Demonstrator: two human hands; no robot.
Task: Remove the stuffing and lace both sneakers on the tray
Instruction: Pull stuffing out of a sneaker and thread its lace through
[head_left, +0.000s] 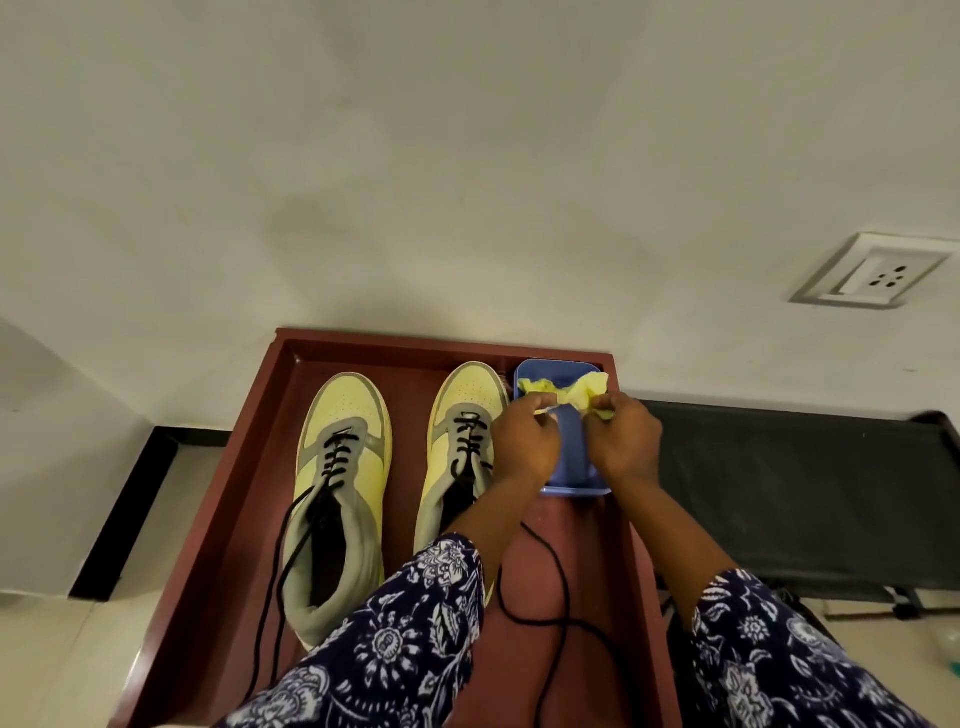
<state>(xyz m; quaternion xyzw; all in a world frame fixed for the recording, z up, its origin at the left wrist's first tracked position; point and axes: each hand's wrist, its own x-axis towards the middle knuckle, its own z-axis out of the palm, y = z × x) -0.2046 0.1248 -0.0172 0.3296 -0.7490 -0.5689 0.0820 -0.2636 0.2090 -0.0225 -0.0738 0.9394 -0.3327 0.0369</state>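
Over the far right corner of the tray, above a blue container: left hand and right hand both pinching a yellow wad of stuffing, fingers curled on either end, paper stretched between. Stuffing apparently light, soft, crushable; best taken by a bunched edge, likely to tear if pulled hard. Wad held just over the container, not yet dropped in.

Along the tray's left side, left sneaker, yellow and grey, toe toward the far edge, black lace threaded through several rows, loose ends trailing toward the near edge. Beside it, at the tray's middle, right sneaker, partly hidden by the left forearm, also laced over the lower rows. Loose black lace looping across the tray floor near the right edge. Both shoe openings dark; impossible to tell whether any stuffing remains inside. Laces limp and thin, best gripped near the tips. Lacing seemingly unfinished on both.
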